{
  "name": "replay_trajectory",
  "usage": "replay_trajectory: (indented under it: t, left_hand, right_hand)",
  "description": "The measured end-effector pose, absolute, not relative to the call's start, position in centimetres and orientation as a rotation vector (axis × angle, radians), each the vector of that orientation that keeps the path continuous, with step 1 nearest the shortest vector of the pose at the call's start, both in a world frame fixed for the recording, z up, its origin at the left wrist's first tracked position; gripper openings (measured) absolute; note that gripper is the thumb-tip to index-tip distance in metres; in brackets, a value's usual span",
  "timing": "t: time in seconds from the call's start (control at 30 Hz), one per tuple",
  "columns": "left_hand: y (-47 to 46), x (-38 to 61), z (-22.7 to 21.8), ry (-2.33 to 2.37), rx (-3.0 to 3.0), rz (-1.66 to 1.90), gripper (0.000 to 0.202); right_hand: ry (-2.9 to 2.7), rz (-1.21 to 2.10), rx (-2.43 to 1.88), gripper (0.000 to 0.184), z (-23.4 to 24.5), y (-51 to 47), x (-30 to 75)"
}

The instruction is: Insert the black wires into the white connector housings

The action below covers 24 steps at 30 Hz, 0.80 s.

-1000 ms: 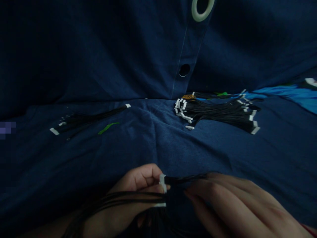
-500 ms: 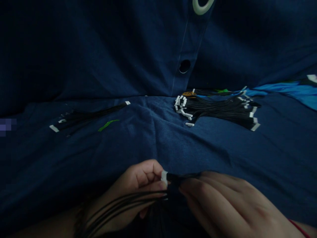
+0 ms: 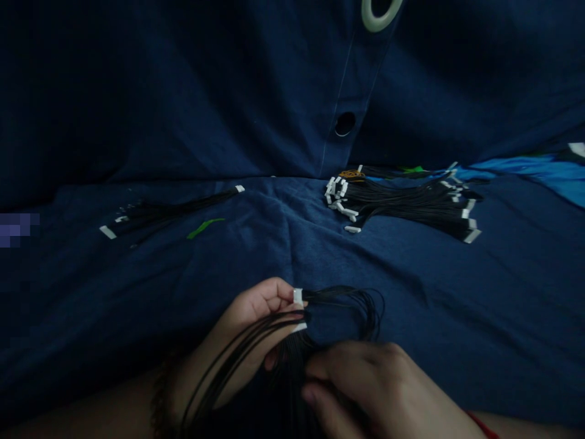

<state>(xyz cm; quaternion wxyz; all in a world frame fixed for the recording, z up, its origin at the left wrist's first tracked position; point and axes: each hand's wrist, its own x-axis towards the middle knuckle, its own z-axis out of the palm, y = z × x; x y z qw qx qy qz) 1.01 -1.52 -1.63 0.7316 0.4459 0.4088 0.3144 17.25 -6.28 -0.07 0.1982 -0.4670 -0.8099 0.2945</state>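
My left hand (image 3: 242, 332) is closed, its thumb and forefinger pinching a white connector (image 3: 298, 296). Thin black wires (image 3: 343, 294) run out of that connector and loop to the right. More black wires (image 3: 237, 341) drape over the left hand, and a second white connector (image 3: 300, 327) shows below the thumb. Under it hangs a bundle of black wires (image 3: 292, 378). My right hand (image 3: 375, 381) sits at the right of this bundle, thumb and fingers closed on black wires; its fingertips are partly in shadow.
A thick pile of black wires (image 3: 402, 204) with white connectors lies at the right on dark blue cloth (image 3: 256, 250). A smaller wire bundle (image 3: 178, 208) and a green strip (image 3: 205, 228) lie left. Blue material (image 3: 525, 164) is at the far right, and a pale ring (image 3: 381, 18) at the top.
My right hand has moved down and left, away from the pinched connector to the hanging wires. The connector's wires now form a visible loop. My left hand has risen slightly, still pinching.
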Motion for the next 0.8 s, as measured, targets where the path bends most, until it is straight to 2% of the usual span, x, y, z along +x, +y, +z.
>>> replay_trajectory:
  t: [0.5,0.57,0.63,0.7,0.73,0.8]
  left_hand:
    - [-1.5,1.1,-1.6,0.957,0.995,0.683,0.013]
    - [-1.4,1.1,-1.4,0.948,1.016,0.695,0.013]
    - [-1.5,1.2,-1.2,0.965,1.022,0.711,0.012]
    - [-1.6,1.3,-1.0,0.998,1.016,0.729,0.009]
    - [-1.6,1.3,-0.9,1.009,1.018,0.736,0.008]
    - [-1.7,1.3,-0.8,1.006,1.033,0.745,0.007]
  right_hand:
    - [-2.132,1.118,-1.545,0.018,1.0,-6.0,17.0]
    - [-1.991,1.317,-1.546,0.014,1.2,-5.7,17.0]
    - [-1.670,1.683,-1.516,0.009,1.6,-5.3,17.1]
    - [-1.302,1.983,-1.371,0.024,2.3,-4.9,17.6]
    - [-1.170,2.073,-1.247,0.028,2.7,-4.8,17.9]
    - [-1.056,2.080,-1.002,0.022,3.6,-4.4,19.0]
